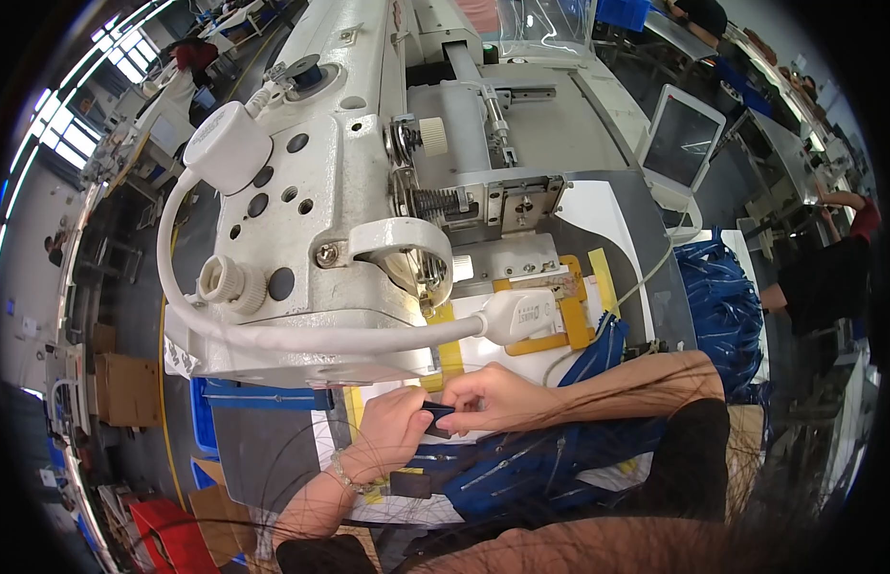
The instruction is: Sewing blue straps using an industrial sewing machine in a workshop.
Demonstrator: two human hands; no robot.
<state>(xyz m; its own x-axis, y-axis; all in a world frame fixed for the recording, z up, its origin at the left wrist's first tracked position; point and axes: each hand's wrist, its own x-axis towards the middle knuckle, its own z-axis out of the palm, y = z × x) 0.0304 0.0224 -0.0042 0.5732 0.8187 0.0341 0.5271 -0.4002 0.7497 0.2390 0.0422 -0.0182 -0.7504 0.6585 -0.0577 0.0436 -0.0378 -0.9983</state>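
Note:
In front of the sewing machine, my left hand [392,430] and my right hand [497,397] meet, both closed on a small dark blue fabric piece [439,411]. Its far end is hidden by my fingers. Below them, blue zipper strips [521,464] with pale teeth lie across the table near my body. A dark, flat rectangular piece [410,484] rests beside these strips, just right of my left wrist. Another blue zipper strip [263,396] lies left of my hands, along the machine's front.
The white sewing machine head [311,239] rises ahead, with a white bendable lamp [516,318] just beyond my hands. A yellow clamp frame [564,330] sits on the machine bed. A screen [682,139] stands far right, above a pile of blue zipper strips [720,306].

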